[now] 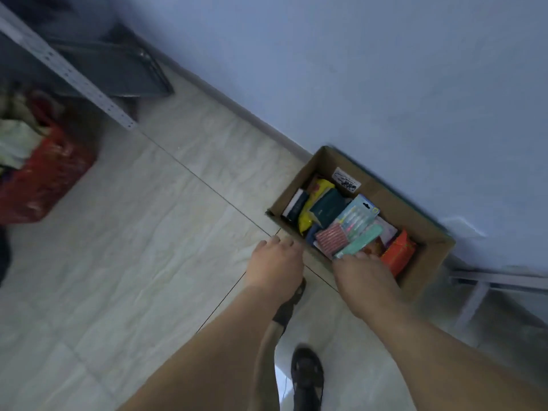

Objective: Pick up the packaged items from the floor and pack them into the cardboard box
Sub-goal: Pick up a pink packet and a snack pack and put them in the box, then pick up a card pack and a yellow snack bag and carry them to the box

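With the left hand point(274, 262) loose at the cardboard box point(427, 232) near wall, the right hand point(360, 272) pinches a light, stiff mint packet point(360, 241) by its end inside.

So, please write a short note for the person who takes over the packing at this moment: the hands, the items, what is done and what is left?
Left hand: by the near-left corner of the cardboard box, fingers curled downward; a grip cannot be confirmed.
Right hand: over the near edge, fingers down at the teal flat package; grip unclear.
Box stands on the floor against the blue wall, open, filled with packaged items: yellow pouch, dark green pack, orange pack.
Done: many items packed.
Left: no loose packaged items visible on the floor; check outside this view.
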